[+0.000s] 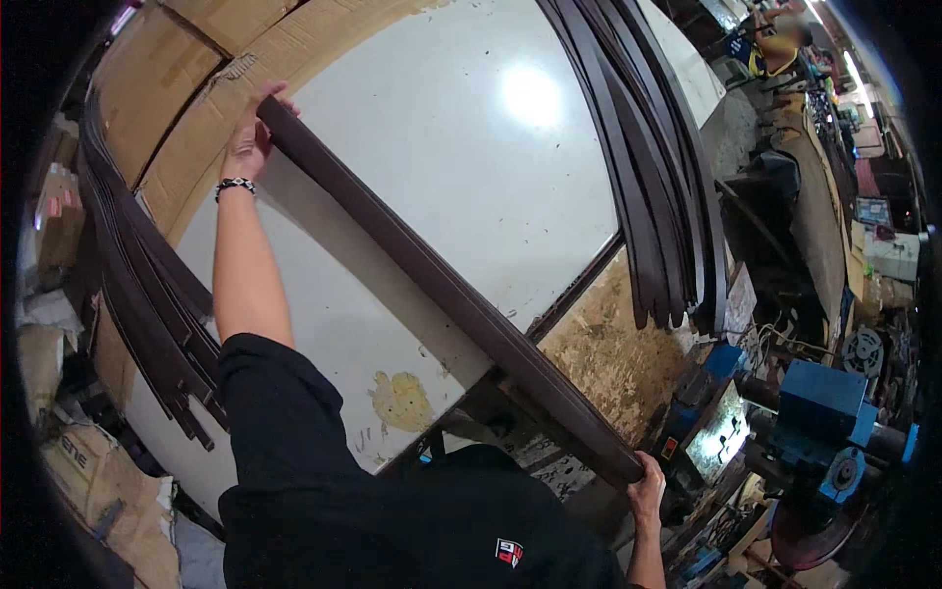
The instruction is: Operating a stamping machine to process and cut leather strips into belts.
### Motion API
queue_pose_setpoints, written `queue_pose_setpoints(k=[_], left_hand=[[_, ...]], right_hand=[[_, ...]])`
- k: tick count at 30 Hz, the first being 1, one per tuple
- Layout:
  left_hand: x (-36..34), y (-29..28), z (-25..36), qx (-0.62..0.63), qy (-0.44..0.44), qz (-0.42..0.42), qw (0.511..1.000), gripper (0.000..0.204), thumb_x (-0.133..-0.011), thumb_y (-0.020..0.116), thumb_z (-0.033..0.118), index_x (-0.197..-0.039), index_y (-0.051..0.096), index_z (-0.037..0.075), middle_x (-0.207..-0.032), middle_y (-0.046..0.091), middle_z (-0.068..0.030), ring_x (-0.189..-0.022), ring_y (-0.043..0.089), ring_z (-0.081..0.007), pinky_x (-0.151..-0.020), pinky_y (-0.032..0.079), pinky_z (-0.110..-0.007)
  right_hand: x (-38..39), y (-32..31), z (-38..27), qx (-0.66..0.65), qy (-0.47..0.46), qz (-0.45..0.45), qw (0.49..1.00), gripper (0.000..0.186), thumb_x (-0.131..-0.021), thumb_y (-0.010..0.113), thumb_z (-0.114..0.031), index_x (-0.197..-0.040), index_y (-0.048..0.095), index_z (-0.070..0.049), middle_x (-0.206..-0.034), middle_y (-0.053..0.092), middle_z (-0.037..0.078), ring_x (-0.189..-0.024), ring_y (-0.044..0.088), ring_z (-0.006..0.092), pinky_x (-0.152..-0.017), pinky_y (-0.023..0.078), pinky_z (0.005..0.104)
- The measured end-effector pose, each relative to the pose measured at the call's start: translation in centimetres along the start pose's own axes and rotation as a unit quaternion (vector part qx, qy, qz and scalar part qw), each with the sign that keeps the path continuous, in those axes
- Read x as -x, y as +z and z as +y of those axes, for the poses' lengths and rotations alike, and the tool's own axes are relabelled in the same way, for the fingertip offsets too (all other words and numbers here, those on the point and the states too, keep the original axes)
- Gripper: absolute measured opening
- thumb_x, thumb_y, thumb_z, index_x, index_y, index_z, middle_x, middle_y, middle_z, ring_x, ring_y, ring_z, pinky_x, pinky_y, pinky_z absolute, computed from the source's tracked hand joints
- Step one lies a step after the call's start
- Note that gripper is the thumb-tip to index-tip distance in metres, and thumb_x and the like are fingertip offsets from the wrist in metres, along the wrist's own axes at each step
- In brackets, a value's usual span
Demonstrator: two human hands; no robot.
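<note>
A long stack of dark brown strips [412,257], like leather belt straps, stretches diagonally between my hands over the white tabletop [461,128]. My left hand [253,137] is at its far left end, with the fingers curled around the edge. At the near right end, my right hand [646,486] closes on the stack, past the table's front edge. How many strips lie in the stack is hard to tell. More dark strips [655,157] hang in a curved bundle at the far right of the table. Another pile of strips [137,255] lies at the left.
Cardboard [162,69] covers the table's far left side. A worn wooden board [613,344] adjoins the white top on the right. Near it stands a blue machine [824,402]. Sacks [108,471] sit at the lower left. Another person [770,44] is at the far right.
</note>
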State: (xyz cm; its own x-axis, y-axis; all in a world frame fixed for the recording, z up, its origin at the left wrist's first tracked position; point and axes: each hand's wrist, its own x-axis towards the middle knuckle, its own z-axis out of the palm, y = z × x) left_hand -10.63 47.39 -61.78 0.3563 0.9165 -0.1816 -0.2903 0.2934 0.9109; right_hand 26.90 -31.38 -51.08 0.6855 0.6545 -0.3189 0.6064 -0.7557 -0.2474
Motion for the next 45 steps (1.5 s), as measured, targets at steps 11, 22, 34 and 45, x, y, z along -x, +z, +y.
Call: queue_pose_setpoints(k=[11, 22, 34, 45], left_hand=[[3.9, 8.3, 2.7, -0.743, 0.373, 0.140, 0.537, 0.068, -0.083, 0.077, 0.051, -0.131, 0.063, 0.004, -0.123, 0.066, -0.0195, -0.120, 0.059, -0.0385, -0.107, 0.044, -0.046], [23.4, 25.2, -7.7, -0.724, 0.241, -0.482, 0.430, 0.029, -0.081, 0.075, 0.017, -0.104, 0.066, 0.002, -0.099, 0.069, -0.0108, -0.101, 0.068, -0.0256, -0.090, 0.053, -0.043], [27.3, 30.1, -9.7, -0.695, 0.287, -0.521, 0.403, 0.027, -0.078, 0.066, 0.004, -0.105, 0.061, 0.003, -0.100, 0.066, -0.0126, -0.100, 0.067, -0.0296, -0.085, 0.051, -0.041], [29.5, 32.3, -9.6, -0.692, 0.225, -0.502, 0.468, 0.030, -0.075, 0.056, -0.008, -0.103, 0.062, -0.002, -0.085, 0.067, -0.0241, -0.084, 0.064, -0.0466, -0.075, 0.051, -0.055]], right_hand=[[-1.0, 0.2, -1.1, -0.016, -0.033, -0.017, 0.999, 0.051, -0.063, 0.066, 0.010, -0.113, 0.064, 0.000, -0.109, 0.064, 0.017, -0.105, 0.063, 0.0404, -0.092, 0.051, 0.0449], [-0.8, 0.9, -0.6, 0.047, -0.016, -0.041, 0.998, 0.053, -0.059, 0.066, 0.013, -0.111, 0.062, 0.000, -0.104, 0.060, 0.016, -0.103, 0.058, 0.0408, -0.087, 0.050, 0.0469], [0.4, 2.3, 1.8, 0.121, 0.009, -0.032, 0.992, 0.062, -0.061, 0.077, 0.005, -0.120, 0.062, -0.004, -0.122, 0.063, 0.015, -0.115, 0.059, 0.0376, -0.096, 0.051, 0.0447], [1.6, 2.5, 3.1, 0.110, -0.051, 0.068, 0.990, 0.057, -0.067, 0.079, -0.003, -0.119, 0.054, -0.004, -0.111, 0.063, 0.014, -0.109, 0.062, 0.0313, -0.087, 0.051, 0.0445]])
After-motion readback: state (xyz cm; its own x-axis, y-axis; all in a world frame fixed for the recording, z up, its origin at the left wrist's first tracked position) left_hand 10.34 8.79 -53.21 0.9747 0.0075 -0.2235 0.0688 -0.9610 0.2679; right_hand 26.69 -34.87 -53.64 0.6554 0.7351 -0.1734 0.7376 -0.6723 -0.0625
